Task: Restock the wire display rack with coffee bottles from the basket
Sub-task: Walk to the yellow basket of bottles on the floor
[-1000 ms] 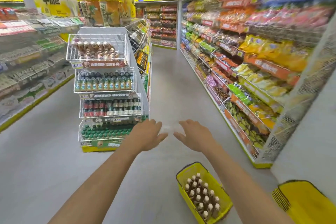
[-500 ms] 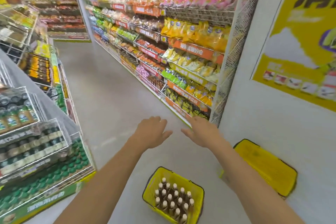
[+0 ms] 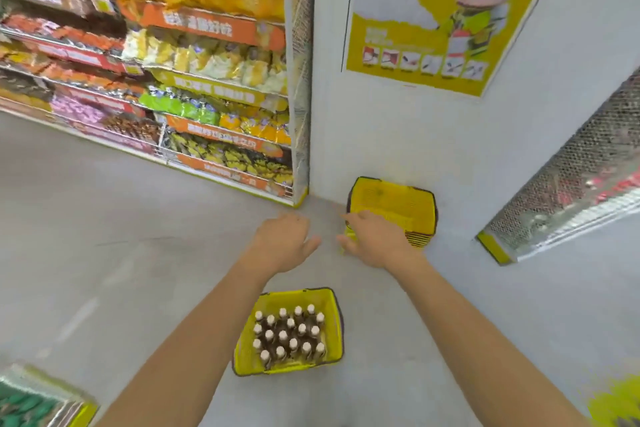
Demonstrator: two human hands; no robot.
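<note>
**One head-worn camera, tilted down over the basket**

There is only this view: a wide-angle camera on the person's head, facing forward and steeply down. The basket (image 3: pixel 246 347) lies low and centre in the picture, close beneath the lens. It is seen almost from above, so the bottles (image 3: pixel 287 333) show mostly their caps. Both forearms come in from the bottom edge, one on each side of the basket. The left hand (image 3: pixel 284 243) and right hand (image 3: pixel 374 243) reach out beyond it. Farther beyond the basket rises the wall (image 3: pixel 398 135) with its poster (image 3: pixel 433 10). Beyond and to the basket's left, the snack shelves (image 3: pixel 173 80) lean and smear toward the frame edge.
</note>
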